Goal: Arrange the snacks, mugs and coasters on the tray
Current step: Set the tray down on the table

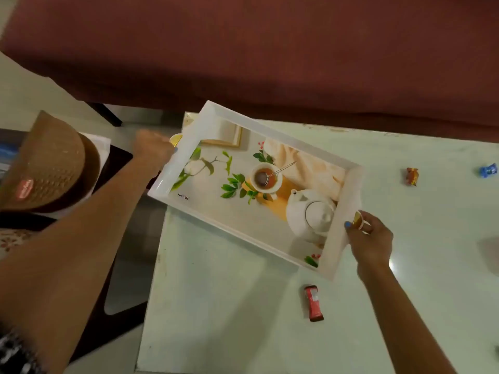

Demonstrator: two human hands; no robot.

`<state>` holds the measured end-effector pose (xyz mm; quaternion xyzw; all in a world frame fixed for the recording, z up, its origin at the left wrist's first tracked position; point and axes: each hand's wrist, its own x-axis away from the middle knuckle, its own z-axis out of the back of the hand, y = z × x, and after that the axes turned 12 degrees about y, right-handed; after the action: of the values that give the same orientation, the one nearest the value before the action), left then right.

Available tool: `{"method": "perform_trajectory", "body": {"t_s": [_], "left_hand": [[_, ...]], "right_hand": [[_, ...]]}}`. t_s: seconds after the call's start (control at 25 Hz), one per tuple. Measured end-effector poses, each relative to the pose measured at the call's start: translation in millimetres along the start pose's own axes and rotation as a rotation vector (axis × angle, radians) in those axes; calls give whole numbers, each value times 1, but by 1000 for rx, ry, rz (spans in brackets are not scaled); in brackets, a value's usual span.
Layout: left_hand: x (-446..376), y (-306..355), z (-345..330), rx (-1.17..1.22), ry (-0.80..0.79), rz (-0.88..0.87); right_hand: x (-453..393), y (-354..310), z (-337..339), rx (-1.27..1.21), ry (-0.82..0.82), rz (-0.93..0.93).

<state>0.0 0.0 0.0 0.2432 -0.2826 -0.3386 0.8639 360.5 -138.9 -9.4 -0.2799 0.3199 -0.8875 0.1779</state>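
Pale green table point(216, 306) carries white printed tray point(348, 209), tilted; left hand point(154, 148) (blurry, prob. gripping) & right hand point(370, 238) clasp its ends. Red snack packet point(313, 303) near tray's right end.

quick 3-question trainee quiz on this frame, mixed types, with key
1. True or false: real mugs already stand in the tray.
2. Which hand grips the tray's end nearest the teapot picture? A) left hand B) right hand
3. How many wrapped snacks lie on the table?

Key: 1. False, only a printed picture. 2. B. 3. Three: red wrapper, orange wrapper, blue wrapper.
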Motion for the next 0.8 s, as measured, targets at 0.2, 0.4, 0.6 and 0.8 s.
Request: {"method": "perform_trajectory", "body": {"t_s": [0.2, 0.4, 0.6, 0.8], "left_hand": [[52, -32, 19, 224, 49, 213], [105, -52, 14, 301, 60, 251], [124, -68, -6, 288, 93, 328], [127, -78, -19, 251, 152, 352]], "right_hand": [[-37, -17, 38, 31, -133, 79], [-54, -6, 52, 118, -221, 134], [-63, 16, 54, 155, -239, 135], [-69, 22, 55, 166, -237, 156]]}}
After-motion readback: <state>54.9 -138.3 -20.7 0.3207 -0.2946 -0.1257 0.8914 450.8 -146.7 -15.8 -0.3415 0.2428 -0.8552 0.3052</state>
